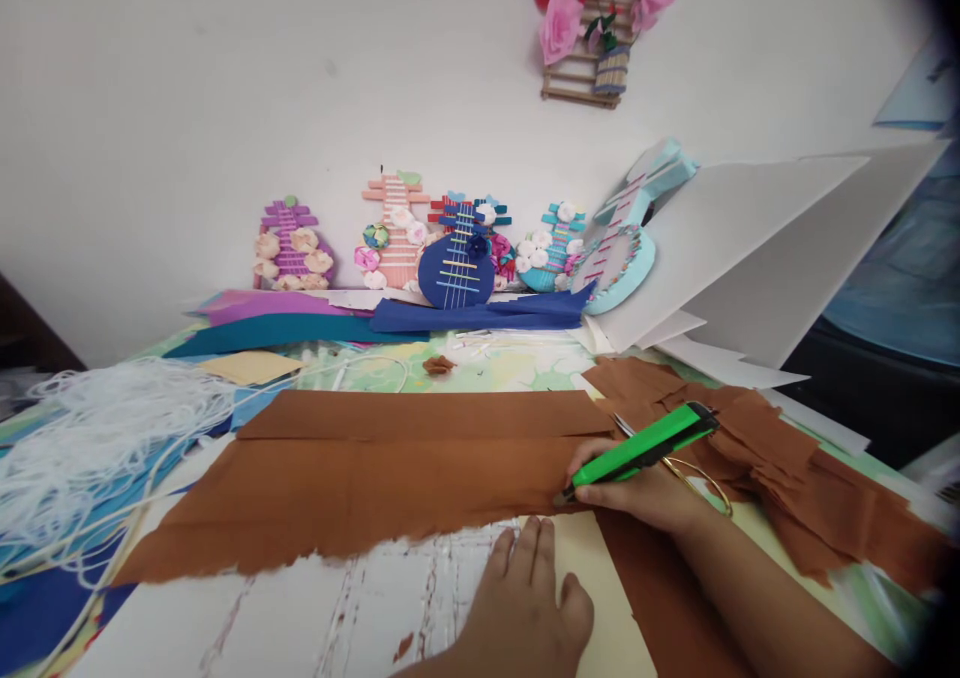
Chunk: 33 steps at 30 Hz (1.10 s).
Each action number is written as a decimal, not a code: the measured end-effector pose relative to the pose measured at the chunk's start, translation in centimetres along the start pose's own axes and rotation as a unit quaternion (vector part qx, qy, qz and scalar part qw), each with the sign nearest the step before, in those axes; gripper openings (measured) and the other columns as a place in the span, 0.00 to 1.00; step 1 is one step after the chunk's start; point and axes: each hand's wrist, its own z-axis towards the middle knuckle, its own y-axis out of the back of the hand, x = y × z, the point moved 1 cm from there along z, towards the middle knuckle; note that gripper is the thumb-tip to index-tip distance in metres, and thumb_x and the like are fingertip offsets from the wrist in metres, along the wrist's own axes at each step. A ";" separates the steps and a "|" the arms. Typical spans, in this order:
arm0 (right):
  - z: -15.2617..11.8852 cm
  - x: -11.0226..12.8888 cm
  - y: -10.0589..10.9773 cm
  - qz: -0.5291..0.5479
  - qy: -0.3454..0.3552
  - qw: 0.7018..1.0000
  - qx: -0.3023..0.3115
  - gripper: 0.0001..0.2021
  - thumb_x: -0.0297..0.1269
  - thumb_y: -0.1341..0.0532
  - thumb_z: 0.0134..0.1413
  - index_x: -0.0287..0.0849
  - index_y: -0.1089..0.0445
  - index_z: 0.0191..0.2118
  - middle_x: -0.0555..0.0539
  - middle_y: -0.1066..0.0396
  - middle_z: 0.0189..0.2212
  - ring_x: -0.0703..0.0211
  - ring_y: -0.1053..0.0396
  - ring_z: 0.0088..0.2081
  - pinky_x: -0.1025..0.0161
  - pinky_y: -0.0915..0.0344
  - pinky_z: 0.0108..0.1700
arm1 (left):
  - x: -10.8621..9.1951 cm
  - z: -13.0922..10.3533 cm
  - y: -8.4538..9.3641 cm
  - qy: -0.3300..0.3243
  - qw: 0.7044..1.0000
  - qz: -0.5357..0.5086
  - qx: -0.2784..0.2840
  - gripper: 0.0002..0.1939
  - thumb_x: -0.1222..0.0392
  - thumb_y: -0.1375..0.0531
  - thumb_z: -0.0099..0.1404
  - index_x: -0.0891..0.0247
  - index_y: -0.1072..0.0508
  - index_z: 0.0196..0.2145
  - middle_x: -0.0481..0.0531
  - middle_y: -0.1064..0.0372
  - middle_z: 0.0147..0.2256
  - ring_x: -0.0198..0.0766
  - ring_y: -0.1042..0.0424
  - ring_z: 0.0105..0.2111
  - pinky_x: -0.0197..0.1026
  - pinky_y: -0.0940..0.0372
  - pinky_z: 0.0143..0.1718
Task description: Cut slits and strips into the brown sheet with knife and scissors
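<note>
Brown paper (360,478) lies flat in the middle of the bench (540,363), long axis running left to right across the view. Upper edge: straight, with a fold or overlap line below it. Lower edge: ragged along the left and centre, above a white sheet (292,613) with streaked glue-like lines.

Far left: heap of white string (112,458), loose and tangled. Behind, against the wall: a purple toy lute (289,243), then a dark blue toy lute (455,276), both upright, necks up.

Left hand (529,593): palm down on the white sheet, fingers slightly spread, thumb apart, fingertips just beside the brown paper's lower edge.

Right hand (637,498): pinching a green knife (641,445) between thumb and fingers. Knife slants; tip points down-left at the brown paper, butt up-right. Blade contact cannot be told.

Far right: brown scraps (795,468), creased and piled, beyond the right hand.
</note>
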 end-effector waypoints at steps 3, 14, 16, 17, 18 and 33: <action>0.0 0.1 0.0 -0.008 0.005 1.000 0.006 0.13 0.42 0.36 0.39 0.42 0.34 0.32 0.49 0.32 0.29 0.58 0.33 0.34 0.62 0.35 0.35 | 0.3 0.0 -0.2 -0.002 1.000 -0.009 -0.009 0.13 0.64 0.54 0.63 0.65 0.34 0.42 0.66 0.46 0.53 0.58 0.45 0.51 0.57 0.42 0.44; 0.0 0.8 -0.4 -0.007 0.031 0.998 0.048 0.11 0.39 0.37 0.40 0.41 0.33 0.32 0.48 0.31 0.30 0.60 0.32 0.33 0.64 0.35 0.36 | -0.5 0.5 1.8 0.044 0.995 -0.056 0.074 0.15 0.65 0.51 0.60 0.68 0.33 0.44 0.70 0.49 0.53 0.62 0.49 0.52 0.63 0.47 0.45; -0.1 0.7 -0.4 -0.011 0.029 0.998 0.051 0.11 0.39 0.37 0.41 0.41 0.33 0.32 0.48 0.31 0.31 0.60 0.32 0.34 0.64 0.35 0.36 | -0.5 0.6 2.0 0.045 0.994 -0.070 0.074 0.15 0.64 0.51 0.60 0.68 0.33 0.44 0.69 0.49 0.53 0.62 0.49 0.52 0.63 0.47 0.45; -0.1 0.6 -0.3 -0.012 0.028 0.998 0.051 0.11 0.40 0.37 0.41 0.41 0.33 0.32 0.48 0.31 0.31 0.60 0.32 0.34 0.64 0.35 0.36 | -0.4 0.6 2.1 0.043 0.994 -0.076 0.070 0.15 0.63 0.51 0.60 0.67 0.33 0.44 0.69 0.49 0.53 0.62 0.49 0.52 0.63 0.47 0.45; -0.1 0.4 -0.2 -0.012 0.027 0.998 0.052 0.12 0.40 0.37 0.40 0.41 0.33 0.33 0.48 0.31 0.31 0.60 0.32 0.34 0.64 0.35 0.36 | -0.3 0.5 2.0 0.042 0.994 -0.080 0.066 0.16 0.63 0.51 0.60 0.67 0.33 0.44 0.68 0.50 0.53 0.62 0.49 0.52 0.63 0.47 0.45; -0.5 0.8 0.3 -0.046 0.023 0.998 0.045 0.11 0.39 0.37 0.40 0.42 0.33 0.33 0.49 0.31 0.32 0.60 0.33 0.35 0.63 0.35 0.37 | 0.0 0.5 3.2 0.028 0.985 -0.117 0.125 0.32 0.47 0.47 0.57 0.62 0.46 0.56 0.65 0.56 0.57 0.66 0.54 0.53 0.69 0.53 0.45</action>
